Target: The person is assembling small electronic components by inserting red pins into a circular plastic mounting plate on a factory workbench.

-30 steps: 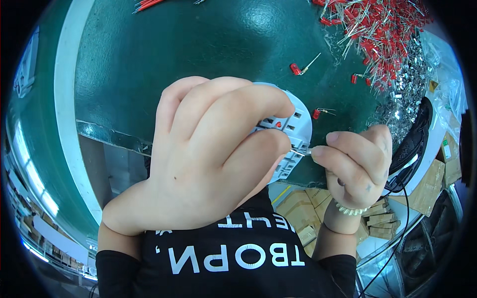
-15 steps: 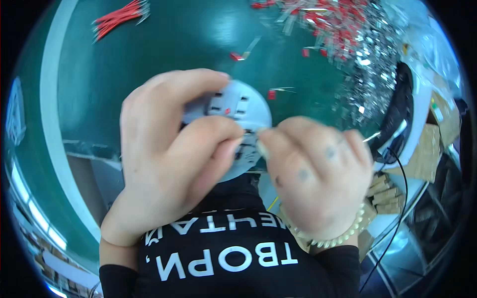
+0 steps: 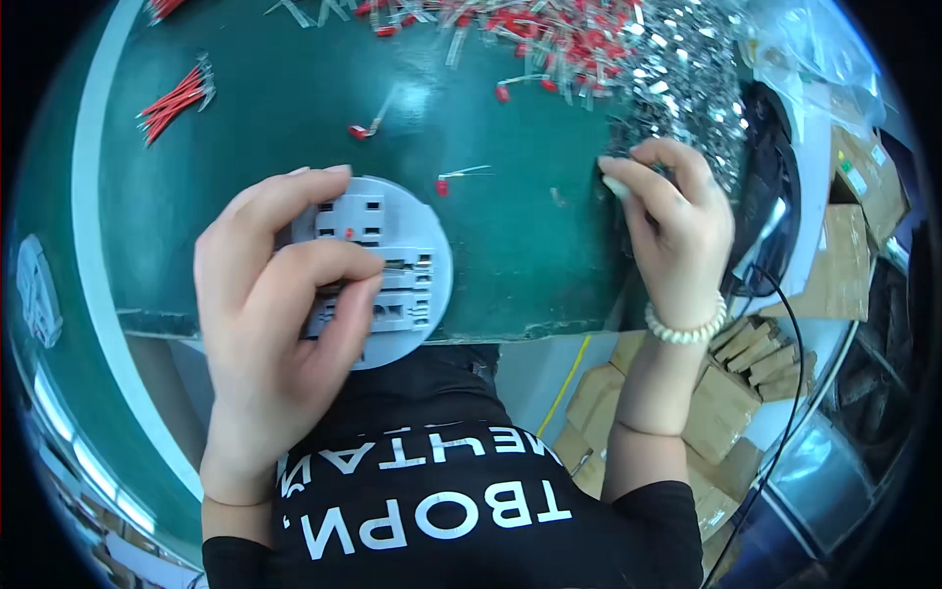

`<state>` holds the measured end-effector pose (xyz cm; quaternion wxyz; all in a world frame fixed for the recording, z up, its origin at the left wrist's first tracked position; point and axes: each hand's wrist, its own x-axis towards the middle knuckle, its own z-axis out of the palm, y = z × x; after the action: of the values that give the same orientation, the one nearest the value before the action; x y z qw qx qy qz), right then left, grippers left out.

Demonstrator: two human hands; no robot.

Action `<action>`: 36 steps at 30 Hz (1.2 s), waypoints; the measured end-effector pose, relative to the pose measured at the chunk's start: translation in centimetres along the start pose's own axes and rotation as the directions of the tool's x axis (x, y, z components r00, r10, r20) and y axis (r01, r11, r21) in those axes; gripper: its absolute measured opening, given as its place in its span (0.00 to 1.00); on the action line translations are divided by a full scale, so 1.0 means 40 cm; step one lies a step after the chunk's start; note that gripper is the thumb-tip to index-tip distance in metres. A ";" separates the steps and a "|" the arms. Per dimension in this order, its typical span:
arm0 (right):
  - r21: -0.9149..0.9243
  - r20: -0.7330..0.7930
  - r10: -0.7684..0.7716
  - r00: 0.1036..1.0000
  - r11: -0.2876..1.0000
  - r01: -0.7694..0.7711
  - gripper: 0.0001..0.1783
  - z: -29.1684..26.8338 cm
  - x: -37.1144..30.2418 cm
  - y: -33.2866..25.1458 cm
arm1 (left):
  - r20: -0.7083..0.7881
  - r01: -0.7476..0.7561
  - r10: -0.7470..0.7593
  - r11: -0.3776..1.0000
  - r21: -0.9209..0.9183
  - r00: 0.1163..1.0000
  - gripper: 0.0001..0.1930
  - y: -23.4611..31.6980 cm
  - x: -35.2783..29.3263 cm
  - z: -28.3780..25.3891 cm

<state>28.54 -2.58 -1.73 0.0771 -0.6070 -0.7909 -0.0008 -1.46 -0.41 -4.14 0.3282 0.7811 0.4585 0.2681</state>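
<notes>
A round grey plastic housing [image 3: 438, 231] with rows of rectangular slots is held at the table's near edge by my left hand [image 3: 275, 285]. The thumb and index finger pinch together over its middle slots, where a small metal piece [image 3: 404, 265] shows beside the fingertips. A tiny red part [image 3: 350, 235] sits in the housing's upper half. Off to the right, my right hand [image 3: 677, 211] hovers at the near-left side of a heap of small shiny metal parts [image 3: 677, 83]. Its thumb and index fingertips are closed together; whatever they may hold is too small to make out.
Red LEDs with long leads [image 3: 559, 34] lie heaped at the back, and a loose LED [image 3: 443, 186] rests near the housing. A bundle of red wires [image 3: 175, 103] is at the left. Beyond the right edge stand cardboard boxes [image 3: 834, 265] and a black cable [image 3: 800, 363].
My right hand has left the housing and moved right to the metal parts. My left hand keeps its pinch on the housing. The whole view has shifted, with tabletop things now further left.
</notes>
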 end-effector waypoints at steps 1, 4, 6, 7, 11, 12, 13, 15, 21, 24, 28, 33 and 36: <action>0.027 -0.003 -0.011 1.000 1.000 0.012 0.22 0.002 0.007 -0.003 | 0.020 0.001 -0.001 1.000 0.001 1.000 0.11 0.006 0.002 0.000; 0.287 -0.032 0.123 0.992 0.952 -0.109 0.20 -0.007 0.005 -0.061 | 0.049 0.016 -0.017 1.000 0.022 0.999 0.11 0.012 0.001 -0.005; 0.355 0.030 0.133 0.991 0.925 -0.135 0.21 -0.022 0.019 -0.135 | 0.059 -0.005 0.004 1.000 0.005 0.998 0.11 0.017 0.003 -0.001; 0.385 0.092 0.153 0.984 0.906 -0.177 0.22 -0.023 0.021 -0.169 | 0.067 0.007 -0.008 1.000 0.022 0.998 0.11 0.017 0.003 -0.005; 0.525 0.090 0.047 0.995 0.846 -0.088 0.26 -0.006 0.017 -0.226 | 0.142 0.006 -0.010 1.000 0.023 0.990 0.12 0.015 0.011 -0.013; 0.528 0.095 0.047 0.994 0.845 -0.090 0.26 -0.004 0.014 -0.231 | 0.120 -0.010 0.009 1.000 0.013 0.993 0.12 0.009 0.009 -0.007; 0.535 0.081 0.048 0.996 0.840 -0.084 0.27 0.001 0.008 -0.235 | 0.098 -0.028 0.028 1.000 0.001 0.995 0.13 0.004 0.007 -0.001; 0.547 0.054 0.050 0.997 0.834 -0.071 0.28 0.012 -0.005 -0.244 | 0.075 -0.043 0.044 0.999 -0.015 0.996 0.13 -0.003 0.004 0.005; 0.565 -0.001 0.209 0.978 0.807 -0.172 0.23 0.031 -0.032 -0.269 | 0.023 -0.084 0.084 0.996 0.018 0.996 0.14 -0.008 0.003 0.015; 0.622 0.011 0.285 0.959 0.748 -0.229 0.21 0.040 -0.038 -0.275 | 0.016 -0.084 0.083 0.996 0.019 0.996 0.14 -0.008 0.003 0.017; 0.610 0.014 0.271 0.963 0.760 -0.223 0.20 0.040 -0.036 -0.281 | 0.004 -0.083 0.083 0.996 0.017 0.997 0.13 -0.009 0.003 0.020; 0.602 0.009 0.294 0.956 0.761 -0.240 0.20 0.038 -0.038 -0.285 | -0.006 -0.091 0.091 0.996 0.021 0.996 0.13 -0.011 0.003 0.021; 0.586 0.032 0.274 0.961 0.774 -0.240 0.20 0.034 -0.032 -0.287 | -0.004 -0.090 0.090 0.996 0.024 0.996 0.13 -0.013 0.002 0.021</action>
<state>17.66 -6.68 -2.17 0.2810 -0.6556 -0.6598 0.2363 -1.12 -0.38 -5.06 0.3055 0.8040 0.4269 0.2791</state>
